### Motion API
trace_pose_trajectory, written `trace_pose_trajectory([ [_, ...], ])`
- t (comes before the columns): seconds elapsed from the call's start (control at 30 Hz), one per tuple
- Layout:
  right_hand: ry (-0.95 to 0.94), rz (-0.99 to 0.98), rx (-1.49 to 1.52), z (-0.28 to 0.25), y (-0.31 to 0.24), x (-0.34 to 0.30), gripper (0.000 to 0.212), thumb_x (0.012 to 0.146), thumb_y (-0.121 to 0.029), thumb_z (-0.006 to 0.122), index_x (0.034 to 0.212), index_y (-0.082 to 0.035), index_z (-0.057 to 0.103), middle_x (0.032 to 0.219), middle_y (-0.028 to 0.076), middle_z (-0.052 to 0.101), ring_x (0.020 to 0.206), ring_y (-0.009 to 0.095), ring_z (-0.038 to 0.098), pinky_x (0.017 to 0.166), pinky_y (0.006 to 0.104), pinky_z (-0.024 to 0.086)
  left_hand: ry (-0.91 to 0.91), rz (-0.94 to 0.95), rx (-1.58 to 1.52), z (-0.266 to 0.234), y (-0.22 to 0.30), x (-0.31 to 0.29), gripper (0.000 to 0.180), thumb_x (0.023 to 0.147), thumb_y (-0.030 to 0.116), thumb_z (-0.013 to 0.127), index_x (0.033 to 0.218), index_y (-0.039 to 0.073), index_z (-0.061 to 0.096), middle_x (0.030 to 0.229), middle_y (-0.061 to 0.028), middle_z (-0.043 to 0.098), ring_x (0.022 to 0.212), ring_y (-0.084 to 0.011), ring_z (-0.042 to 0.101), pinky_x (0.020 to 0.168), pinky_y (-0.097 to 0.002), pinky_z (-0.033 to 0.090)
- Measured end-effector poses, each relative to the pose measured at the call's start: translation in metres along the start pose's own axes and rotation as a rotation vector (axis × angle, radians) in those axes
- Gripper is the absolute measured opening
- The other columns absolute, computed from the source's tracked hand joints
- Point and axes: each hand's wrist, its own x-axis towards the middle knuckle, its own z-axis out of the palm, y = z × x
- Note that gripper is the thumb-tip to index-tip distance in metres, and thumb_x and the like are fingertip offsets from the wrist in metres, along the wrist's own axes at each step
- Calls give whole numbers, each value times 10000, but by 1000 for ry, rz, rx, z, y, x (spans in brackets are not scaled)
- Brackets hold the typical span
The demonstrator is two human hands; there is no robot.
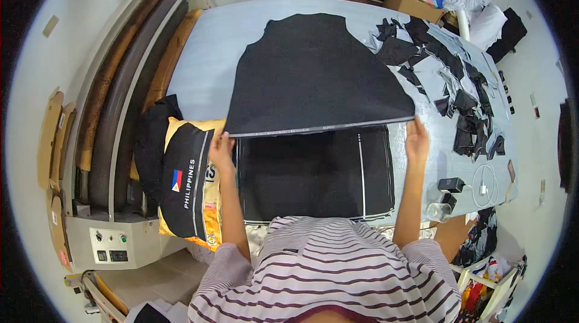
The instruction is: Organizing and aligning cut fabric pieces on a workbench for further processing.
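Observation:
A large black cut fabric panel (319,76) lies spread over the table, with a notched, curved outline at its far end and a pale printed strip along its near edge. My left hand (221,149) pinches the near left corner of this panel. At the near right corner, my right hand (417,141) grips the same edge, its fingertips partly hidden. Directly below the edge sits a stack of black fabric pieces (301,172) with a thin white stripe near its right side. The panel's near edge overlaps the far side of this stack.
Left of the stack, black printed fabric (187,181) with a small flag lies over a yellow sack (211,202). Beyond stands a roller machine (126,100) with a control panel (111,246). Fabric scraps (458,85) cover the table's right; a black box (450,185) and white cable (484,187) lie nearer.

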Motion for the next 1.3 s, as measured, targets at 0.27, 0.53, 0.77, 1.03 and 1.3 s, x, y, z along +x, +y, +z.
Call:
trace_pose_trajectory([
  [0.27,471,196,-205,-137,90,-9,237,765,-73,568,997,-31,540,938,24,543,863,148,510,791,320,391,51,-133,68,-54,-136,-14,396,753,52,608,1111,14,443,704,-34,529,595,-94,531,534,-191,476],
  [0.53,521,291,-430,-187,56,-98,409,736,-15,550,1114,-58,399,836,47,542,746,165,512,729,334,416,102,-239,113,-104,-159,-71,386,747,90,628,1091,22,465,717,-42,551,603,-100,551,528,-191,478],
  [0.77,618,298,-529,-164,33,-171,312,736,3,557,1033,-4,463,768,58,520,551,96,422,611,286,452,149,-518,103,-166,-151,-118,292,750,159,635,981,33,507,761,-15,549,680,-98,556,596,-194,460],
  [1.03,660,327,-730,-185,14,-204,335,737,-35,584,1047,-14,460,842,80,573,725,149,548,664,308,475,75,-623,-9,-195,-145,-149,366,752,184,637,1022,-2,476,831,-43,539,749,-158,571,665,-245,482],
  [1.3,715,307,-767,-185,16,-213,400,717,-54,621,1044,-36,391,761,111,557,570,147,536,522,290,473,58,-421,324,-204,-139,-164,338,762,219,617,1002,11,502,858,-46,548,754,-167,567,634,-267,461],
])
